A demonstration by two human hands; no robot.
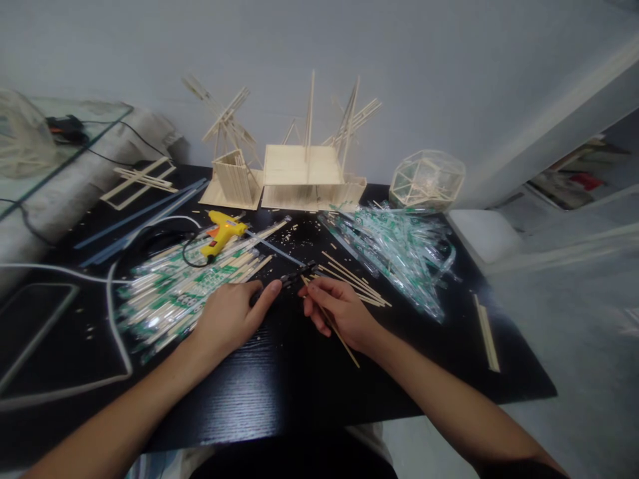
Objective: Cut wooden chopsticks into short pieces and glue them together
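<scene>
My left hand [232, 313] is closed around a dark tool [292, 276], which looks like pliers or cutters, its tip pointing right. In my right hand [339, 309] a thin wooden stick [344, 346] is pinched between thumb and fingers, its upper end close to the tool's tip and its lower end slanting toward the table's front edge. Several loose sticks [362, 286] lie fanned out just behind my right hand. Beyond my left hand, a yellow glue gun [219, 236] rests on a pile of wrapped sticks [174, 293].
Stick-built windmill models [234, 176] and a wooden structure [302, 165] stand at the back. Right of centre lies a heap of plastic wrappers [399, 246], with a polyhedral frame [428, 179] behind it. A white cable [112, 313] curves across the black table [239, 392] at left.
</scene>
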